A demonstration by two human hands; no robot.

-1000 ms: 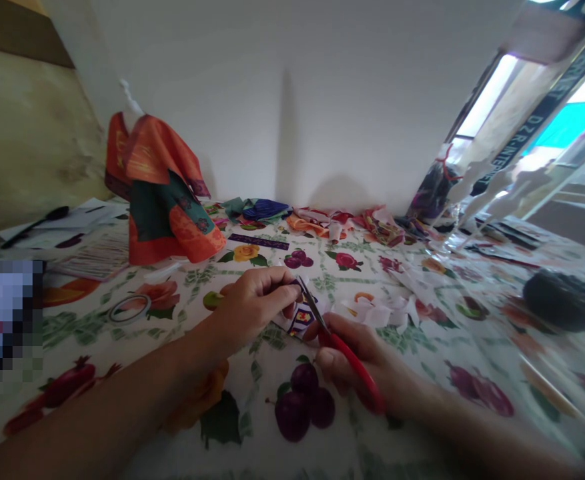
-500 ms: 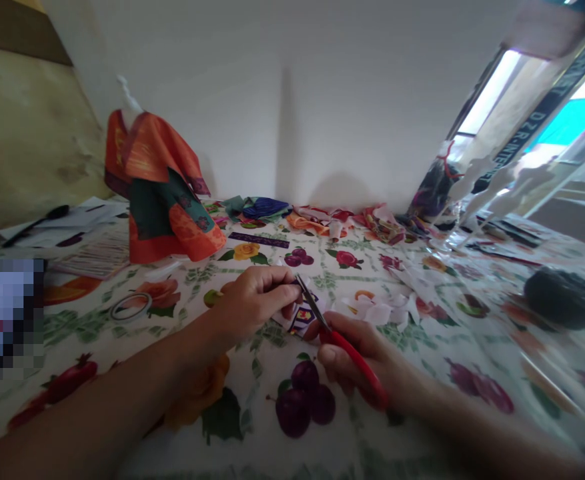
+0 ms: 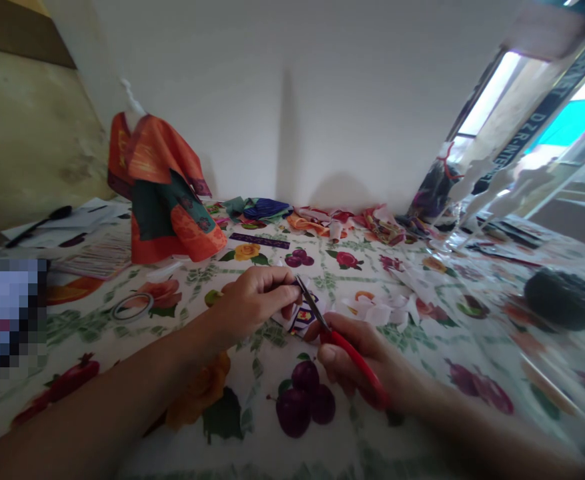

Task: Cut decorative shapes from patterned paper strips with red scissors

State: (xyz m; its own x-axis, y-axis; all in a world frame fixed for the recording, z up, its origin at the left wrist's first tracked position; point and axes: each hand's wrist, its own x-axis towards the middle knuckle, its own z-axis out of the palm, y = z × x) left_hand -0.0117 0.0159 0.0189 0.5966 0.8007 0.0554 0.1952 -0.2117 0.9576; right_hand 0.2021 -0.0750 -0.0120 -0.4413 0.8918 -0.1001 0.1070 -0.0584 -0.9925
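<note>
Red-handled scissors [image 3: 355, 360] are in my right hand [image 3: 367, 350], their blades pointing up and to the left. My left hand [image 3: 267, 293] pinches a small purple, white and yellow patterned piece [image 3: 303, 315], which looks like paper or cloth. The blades lie against this piece, close to my left fingertips. Part of the piece is hidden behind the fingers of both hands. White scraps [image 3: 385, 307] lie just right of the blades. A dark purple patterned strip [image 3: 259, 240] rests flat beyond my left hand.
A doll form in an orange and green dress [image 3: 165, 193] stands back left, near a tape roll [image 3: 132, 307]. Crumpled fabrics [image 3: 267, 209] lie along the wall. White figures [image 3: 487, 183] and a dark bundle [image 3: 567, 298] are on the right. A fruit-print cloth [image 3: 252, 440] covers the table.
Both hands, the scissors and the patterned piece look almost the same. The view has shifted very slightly, so things on the left appear a little further right.
</note>
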